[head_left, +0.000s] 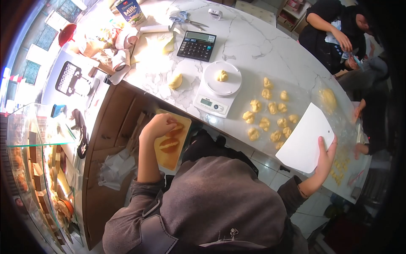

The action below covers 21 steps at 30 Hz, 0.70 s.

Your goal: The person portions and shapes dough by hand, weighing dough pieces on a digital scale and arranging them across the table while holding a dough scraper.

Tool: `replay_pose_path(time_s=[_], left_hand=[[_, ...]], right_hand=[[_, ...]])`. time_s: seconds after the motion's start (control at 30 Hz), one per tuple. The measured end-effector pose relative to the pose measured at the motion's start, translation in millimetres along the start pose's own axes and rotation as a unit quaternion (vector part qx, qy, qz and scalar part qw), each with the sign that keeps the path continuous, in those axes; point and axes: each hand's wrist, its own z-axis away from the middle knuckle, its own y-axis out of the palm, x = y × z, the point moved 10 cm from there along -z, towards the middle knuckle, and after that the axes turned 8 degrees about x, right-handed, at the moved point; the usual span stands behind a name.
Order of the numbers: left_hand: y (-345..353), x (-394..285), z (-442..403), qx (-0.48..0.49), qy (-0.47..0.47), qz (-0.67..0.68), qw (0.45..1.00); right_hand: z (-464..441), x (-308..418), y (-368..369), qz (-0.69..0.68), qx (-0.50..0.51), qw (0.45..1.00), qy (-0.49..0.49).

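Note:
My right hand (pixel 325 154) grips the edge of a large white dough scraper (pixel 306 137), a flat sheet with a small hole near one corner. Beside and partly behind it lie several dough pieces (pixel 264 124) on the table. My left hand (pixel 162 125) has its fingers curled together below the table edge; whatever is in them, if anything, is hidden. Just under that hand is a yellow tray-like panel (pixel 171 158) with orange-brown loaf shapes. One dough piece (pixel 221 75) rests on the white kitchen scale (pixel 218 106), and a larger dough lump (pixel 175 81) sits left of it.
On the marble table (pixel 253 46) are a calculator (pixel 196 45), scissors (pixel 196 23), a milk carton (pixel 130 12) and papers. At right lie a big dough mass (pixel 327 99) and small dough bits (pixel 339 169). Other people (pixel 334 34) stand along the far side. A glass case (pixel 42 169) is at left.

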Motion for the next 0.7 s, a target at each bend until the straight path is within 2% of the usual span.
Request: replay_pose_path(time_s=[0.03, 0.13, 0.2, 0.27, 0.4, 0.47, 0.53, 0.63, 0.7], left_hand=[[-4, -10, -1, -0.003, 0.014, 0.017, 1.0], [-30, -66, -11, -0.104, 0.152, 0.051, 0.982], [-42, -106, -22, -0.164, 0.257, 0.07, 0.95], [-48, -141, -39, -0.255, 0.364, -0.003, 0.896], [-50, -166, -97, -0.27, 0.318, -0.054, 0.907], [-33, -169, -124, -0.183, 0.305, -0.147, 0.923], [-26, -173, -120, -0.167, 0.301, -0.146, 0.928], [-24, -175, -109, -0.196, 0.334, -0.132, 0.912], [-24, -172, -110, -0.202, 0.35, -0.103, 0.909]], right_hand=[[1, 2, 2, 0.001, -0.003, 1.0, 0.001], [3, 4, 2, -0.001, -0.013, 1.0, 0.003], [6, 6, 2, -0.001, -0.023, 1.0, 0.0], [12, 11, 0, 0.003, -0.038, 0.999, -0.008], [40, 7, -22, 0.012, -0.099, 0.995, 0.02], [62, -2, -36, -0.006, -0.136, 0.99, 0.03], [91, -23, -57, -0.11, -0.165, 0.98, 0.034], [147, -50, -88, -0.264, -0.246, 0.932, 0.026], [180, -59, -95, -0.343, -0.262, 0.902, 0.003]])
